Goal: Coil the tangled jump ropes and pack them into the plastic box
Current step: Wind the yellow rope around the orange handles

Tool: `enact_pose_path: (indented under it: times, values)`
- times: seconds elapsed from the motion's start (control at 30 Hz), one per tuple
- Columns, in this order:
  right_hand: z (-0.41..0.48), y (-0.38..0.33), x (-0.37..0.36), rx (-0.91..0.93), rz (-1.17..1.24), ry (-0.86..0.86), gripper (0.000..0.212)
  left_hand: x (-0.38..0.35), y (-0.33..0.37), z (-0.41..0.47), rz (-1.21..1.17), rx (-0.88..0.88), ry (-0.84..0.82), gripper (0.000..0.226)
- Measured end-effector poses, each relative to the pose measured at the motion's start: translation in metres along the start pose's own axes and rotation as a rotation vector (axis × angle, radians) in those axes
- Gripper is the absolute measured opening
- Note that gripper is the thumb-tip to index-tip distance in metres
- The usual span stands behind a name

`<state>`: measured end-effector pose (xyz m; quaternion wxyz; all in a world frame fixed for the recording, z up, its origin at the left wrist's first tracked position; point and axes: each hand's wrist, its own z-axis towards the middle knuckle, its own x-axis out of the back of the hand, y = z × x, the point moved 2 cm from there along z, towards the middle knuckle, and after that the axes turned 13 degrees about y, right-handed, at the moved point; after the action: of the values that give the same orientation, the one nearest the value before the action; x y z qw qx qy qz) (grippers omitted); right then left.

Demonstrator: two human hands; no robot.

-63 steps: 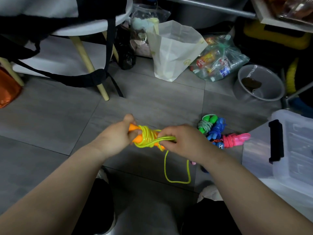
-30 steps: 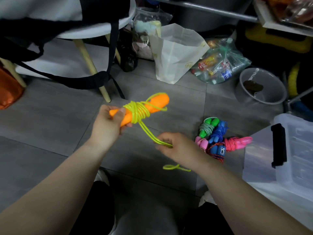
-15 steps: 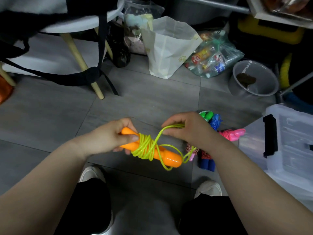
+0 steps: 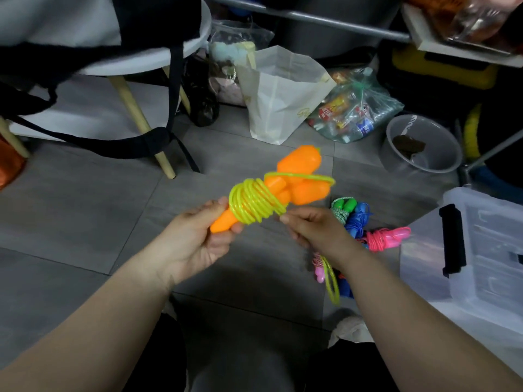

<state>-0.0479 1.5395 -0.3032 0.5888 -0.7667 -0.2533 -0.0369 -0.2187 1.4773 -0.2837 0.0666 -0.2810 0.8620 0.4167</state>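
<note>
Gripped the orange handles (image 4: 300,176) at frame centre with curled left hand (image 4: 198,241); pinched the yellow rope (image 4: 252,205) beside its coils with right hand (image 4: 314,230).

Large grey floor tiles (image 4: 85,222) with thin dark joints fill most of the frame, dimly lit. In the upper left stands a round white table (image 4: 158,62) on pale wooden legs (image 4: 141,120), with black straps (image 4: 175,80) hanging from it. At top centre a white paper bag (image 4: 283,100) stands on the floor, and a clear plastic bag of packets (image 4: 356,108) lies just to its right. Further right sits a grey round tub (image 4: 396,154). A metal bar (image 4: 311,19) crosses the top.
</note>
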Motion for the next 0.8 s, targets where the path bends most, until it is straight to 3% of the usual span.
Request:
enact_pose_path:
  times: [0.13,0.27,0.43,0.5,0.6,0.7,0.8]
  values:
    - [0.004,-0.001,-0.018,0.072,-0.203,-0.028,0.02,0.001,0.006,0.008,-0.15,-0.071,0.228,0.031]
    - [-0.002,-0.01,-0.024,0.226,-0.416,-0.082,0.023,0.018,0.01,0.016,-0.115,-0.195,0.455,0.024]
    - [-0.016,-0.023,-0.029,0.398,-0.62,-0.146,0.022,0.023,0.008,0.013,0.486,-0.582,0.62,0.017]
    - [-0.018,-0.026,-0.026,0.428,-0.672,-0.147,0.022,0.02,0.005,0.009,0.762,-0.7,0.637,0.005]
    - [-0.018,-0.029,-0.018,0.47,-0.739,-0.107,0.028,0.015,0.004,0.005,1.145,-0.723,0.653,0.028]
    - [-0.015,-0.03,-0.009,0.479,-0.687,-0.059,0.027,0.012,0.0,0.007,1.292,-0.704,0.545,0.028]
    - [-0.012,-0.032,0.001,0.443,-0.55,-0.028,0.021,0.008,-0.003,0.007,1.308,-0.655,0.334,0.018]
